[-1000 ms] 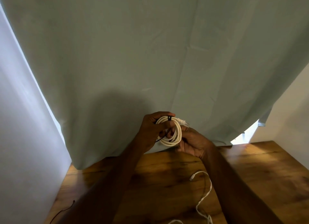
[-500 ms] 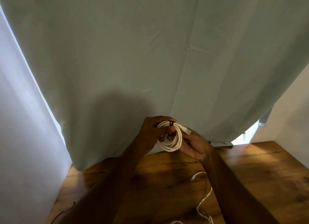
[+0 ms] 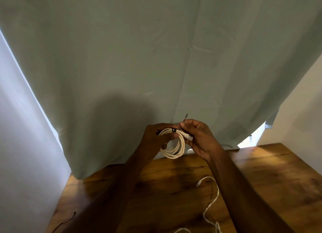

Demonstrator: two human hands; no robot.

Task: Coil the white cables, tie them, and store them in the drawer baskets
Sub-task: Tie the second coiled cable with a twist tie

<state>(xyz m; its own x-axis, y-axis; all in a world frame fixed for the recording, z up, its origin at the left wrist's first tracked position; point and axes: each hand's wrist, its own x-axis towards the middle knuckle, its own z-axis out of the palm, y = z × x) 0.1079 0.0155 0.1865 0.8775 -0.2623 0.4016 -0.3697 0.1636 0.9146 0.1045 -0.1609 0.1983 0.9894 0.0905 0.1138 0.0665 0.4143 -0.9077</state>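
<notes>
I see the left hand gripping the coiled white cable above the wooden table, while the right hand pinches what looks like the black tie's tail. A pale green curtain fills twelve o'clock; a loose white cable (uncoiled) lies at five, a thin dark cord at seven.

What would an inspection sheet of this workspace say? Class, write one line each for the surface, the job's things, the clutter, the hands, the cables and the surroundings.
Surface: wooden table, dark-grained, partly shadowed.
Job's things: coiled white cable held above the table's far edge, black tie wrapped round its top; no drawer baskets seen.
Clutter: thin black strand lying at the table's left edge.
Hands: left hand grips the coil; right hand pinches the tie's free end and pulls it upward.
Cables: loose white cable lies uncoiled on the table, its plug end resting near the right forearm.
Surroundings: pale green curtain hanging behind; white walls either side.
</notes>
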